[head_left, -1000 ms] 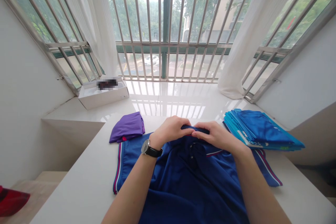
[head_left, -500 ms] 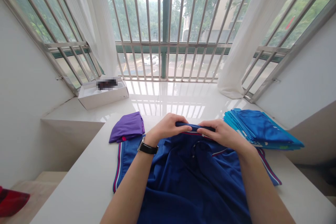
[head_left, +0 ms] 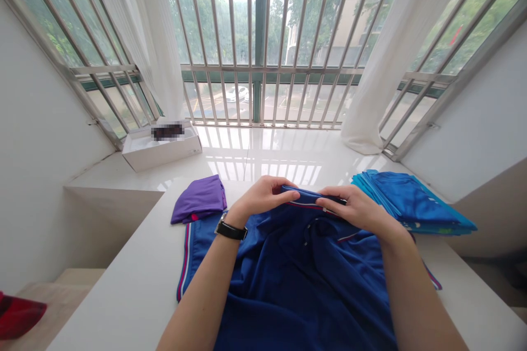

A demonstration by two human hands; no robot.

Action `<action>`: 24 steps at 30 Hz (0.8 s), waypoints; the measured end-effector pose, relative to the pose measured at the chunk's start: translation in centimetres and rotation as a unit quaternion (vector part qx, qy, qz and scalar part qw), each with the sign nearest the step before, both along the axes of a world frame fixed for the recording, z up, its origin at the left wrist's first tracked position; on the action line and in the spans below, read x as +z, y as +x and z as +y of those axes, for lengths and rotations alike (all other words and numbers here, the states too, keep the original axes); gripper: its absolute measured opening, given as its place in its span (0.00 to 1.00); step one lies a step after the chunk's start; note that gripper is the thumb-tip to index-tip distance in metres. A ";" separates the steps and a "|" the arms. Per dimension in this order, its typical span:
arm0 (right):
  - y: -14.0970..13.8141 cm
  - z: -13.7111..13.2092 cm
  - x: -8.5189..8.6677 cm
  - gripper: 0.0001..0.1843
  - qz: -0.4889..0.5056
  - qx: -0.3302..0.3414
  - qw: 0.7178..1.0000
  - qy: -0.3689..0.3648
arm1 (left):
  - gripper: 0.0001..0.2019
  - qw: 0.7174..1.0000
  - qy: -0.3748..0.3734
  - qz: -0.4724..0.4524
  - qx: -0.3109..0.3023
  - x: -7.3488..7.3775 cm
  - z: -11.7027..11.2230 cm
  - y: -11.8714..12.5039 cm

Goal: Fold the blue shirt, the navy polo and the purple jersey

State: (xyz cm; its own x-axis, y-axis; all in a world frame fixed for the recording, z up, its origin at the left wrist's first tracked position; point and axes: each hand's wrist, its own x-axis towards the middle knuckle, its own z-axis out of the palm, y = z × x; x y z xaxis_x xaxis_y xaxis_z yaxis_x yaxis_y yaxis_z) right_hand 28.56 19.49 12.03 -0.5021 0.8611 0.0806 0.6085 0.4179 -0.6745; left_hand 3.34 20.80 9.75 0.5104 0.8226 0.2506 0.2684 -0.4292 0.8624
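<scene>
A navy blue polo shirt (head_left: 284, 279) with red-and-white striped trim lies spread and wrinkled on the white table (head_left: 111, 290). Its folded collar is raised between my hands. My left hand (head_left: 269, 196) pinches the collar's left part, thumb on the near side. On the right part, my right hand (head_left: 352, 205) grips the collar the same way, fingers behind and thumb in front. Small pale buttons show below the collar. The striped left sleeve edge lies flat, while my right forearm partly covers the other sleeve.
A folded purple cloth (head_left: 200, 198) touches the shirt's upper left. At right sits a stack of folded blue clothes (head_left: 411, 200). An open white box (head_left: 162, 151) rests on the windowsill (head_left: 263, 148), before barred windows and white curtains (head_left: 364, 115).
My right hand has slid a little right along the collar, so the gap between my hands is wider. The collar has shifted slightly right and more of it shows.
</scene>
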 end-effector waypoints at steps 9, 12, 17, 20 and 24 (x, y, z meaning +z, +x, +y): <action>-0.1 -0.2 0.3 0.18 0.011 -0.002 1.000 0.001 | 0.16 1.000 0.006 -0.021 0.008 -0.1 0.2 -0.2; 0.0 -0.2 0.3 0.18 0.012 -0.006 1.000 0.004 | 0.17 0.999 -0.013 -0.029 0.010 -0.3 0.3 -0.2; 0.1 -0.1 0.2 0.19 0.013 -0.004 1.000 0.002 | 0.17 1.000 -0.003 -0.019 0.013 -0.5 0.3 -0.5; 0.1 0.0 0.0 0.20 0.012 -0.006 1.000 0.002 | 0.17 1.000 -0.002 -0.015 0.011 -0.2 0.0 -0.4; -0.2 0.1 -0.1 0.19 0.001 0.009 1.000 -0.008 | 0.16 1.000 -0.006 0.018 -0.018 0.2 -0.3 0.0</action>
State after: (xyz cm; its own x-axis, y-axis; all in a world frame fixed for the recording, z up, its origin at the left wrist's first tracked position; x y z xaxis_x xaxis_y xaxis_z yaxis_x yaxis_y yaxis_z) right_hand 28.35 19.60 11.94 -0.5174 0.8531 0.0671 0.6001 0.4175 -0.6823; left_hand 3.34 20.48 9.94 0.5477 0.8067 0.2222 0.2845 -0.4293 0.8572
